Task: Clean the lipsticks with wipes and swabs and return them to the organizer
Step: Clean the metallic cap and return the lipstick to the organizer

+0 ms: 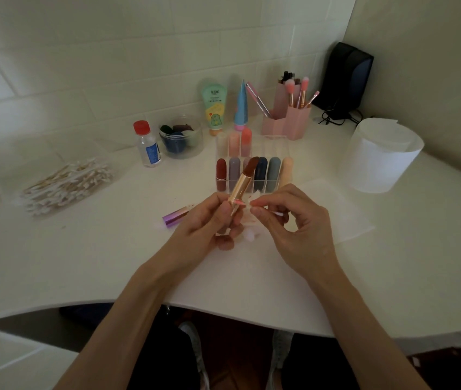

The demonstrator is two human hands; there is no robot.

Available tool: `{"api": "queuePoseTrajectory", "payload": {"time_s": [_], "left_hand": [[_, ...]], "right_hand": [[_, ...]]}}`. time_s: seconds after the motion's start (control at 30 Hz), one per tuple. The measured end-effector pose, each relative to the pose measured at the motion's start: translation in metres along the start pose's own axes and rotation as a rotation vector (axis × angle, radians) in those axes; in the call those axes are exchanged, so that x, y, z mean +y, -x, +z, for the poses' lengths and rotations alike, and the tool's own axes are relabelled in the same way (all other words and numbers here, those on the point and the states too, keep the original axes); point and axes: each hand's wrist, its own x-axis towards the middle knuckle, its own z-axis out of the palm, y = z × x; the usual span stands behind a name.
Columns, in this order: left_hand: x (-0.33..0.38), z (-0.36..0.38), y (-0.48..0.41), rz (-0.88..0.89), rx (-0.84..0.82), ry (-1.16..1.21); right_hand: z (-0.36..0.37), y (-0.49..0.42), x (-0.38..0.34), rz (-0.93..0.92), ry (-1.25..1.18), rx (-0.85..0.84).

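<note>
L hand [209,220] grips open lipstick [244,180] upright-tilted; R hand [288,220] pinches swab [275,213] beside it, near organizer [277,147].

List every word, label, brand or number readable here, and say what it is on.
No text can be read for certain.
Green tube: dark characters near the top, too blurred to read.
Small clear bottle: blue label with white print, too small to read.
No other lettering shows.
</note>
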Motion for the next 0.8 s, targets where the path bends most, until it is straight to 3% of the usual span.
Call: {"api": "queuePoseTrajectory", "payload": {"time_s": [0.43, 0.8], "left_hand": [[-0.003, 0.003, 0.000, -0.028, 0.044, -0.001], [0.004, 0.006, 0.002, 0.008, 0.046, -0.144]], "right_hand": [[0.000, 0.001, 0.001, -0.002, 0.072, 0.004], [0.002, 0.002, 0.001, 0.000, 0.054, 0.014]]}}
